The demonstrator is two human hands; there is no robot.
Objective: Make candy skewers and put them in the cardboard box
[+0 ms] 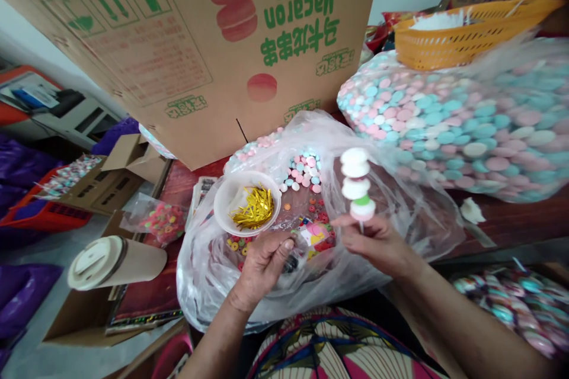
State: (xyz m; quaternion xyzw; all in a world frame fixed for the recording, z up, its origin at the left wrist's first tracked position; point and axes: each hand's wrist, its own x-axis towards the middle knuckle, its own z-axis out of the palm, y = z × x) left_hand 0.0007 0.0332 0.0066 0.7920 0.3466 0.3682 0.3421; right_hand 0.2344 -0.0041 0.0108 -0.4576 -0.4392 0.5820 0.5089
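Note:
My right hand (377, 244) pinches the stick of a candy skewer (355, 188), holding it upright. White marshmallow-like pieces are stacked on it, with a green piece and a pinkish layer near the bottom. In my left hand (268, 257), thumb and fingers are closed on a small clear bag (315, 233) with a pink and yellow print. Just beyond the left hand is a white bowl (221, 213) with gold twist ties (255, 207) in it. Loose ring candies (319, 207) and pastel candies (304, 170) lie in the spread plastic sheet (200, 272).
A tall Macaron carton (186, 59) stands behind the sheet. At right are a large bag of pastel candies (444, 124) and a yellow basket (444, 47) on it. A lidded cup (128, 262) and a bag of ring candies (164, 219) are at left. Wrapped candies (515, 302) lie lower right.

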